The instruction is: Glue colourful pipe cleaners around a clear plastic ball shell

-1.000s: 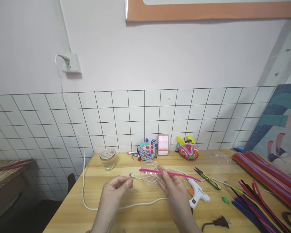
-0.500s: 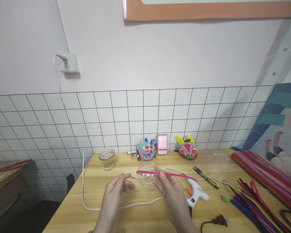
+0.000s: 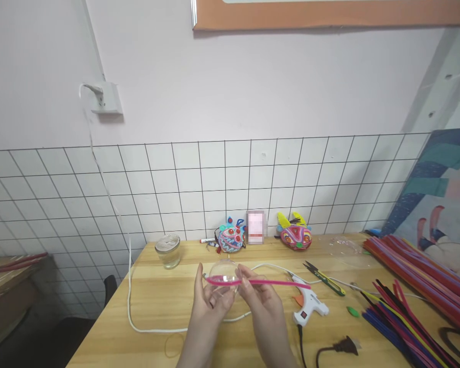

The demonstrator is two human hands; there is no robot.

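Observation:
Above the wooden table point(image 3: 153, 306) I hold a clear plastic half-sphere point(image 3: 224, 273) between both hands. My left hand point(image 3: 210, 301) cups its left side, thumb raised beside the rim. My right hand point(image 3: 262, 299) pinches a pink pipe cleaner point(image 3: 268, 282) laid across the sphere's rim and running out to the right. The left end of the pipe cleaner reaches my left thumb.
A white glue gun point(image 3: 308, 306) and black plug point(image 3: 343, 346) lie right of my hands, with green snips point(image 3: 325, 278) and bundles of coloured pipe cleaners point(image 3: 410, 291) beyond. A glass jar point(image 3: 167, 250), two colourful craft masks point(image 3: 230, 238) and a white cable point(image 3: 138, 322) lie behind and left.
My left hand let go of the white cable end and moved right onto the clear half-sphere. The pink pipe cleaner settled lower across its rim.

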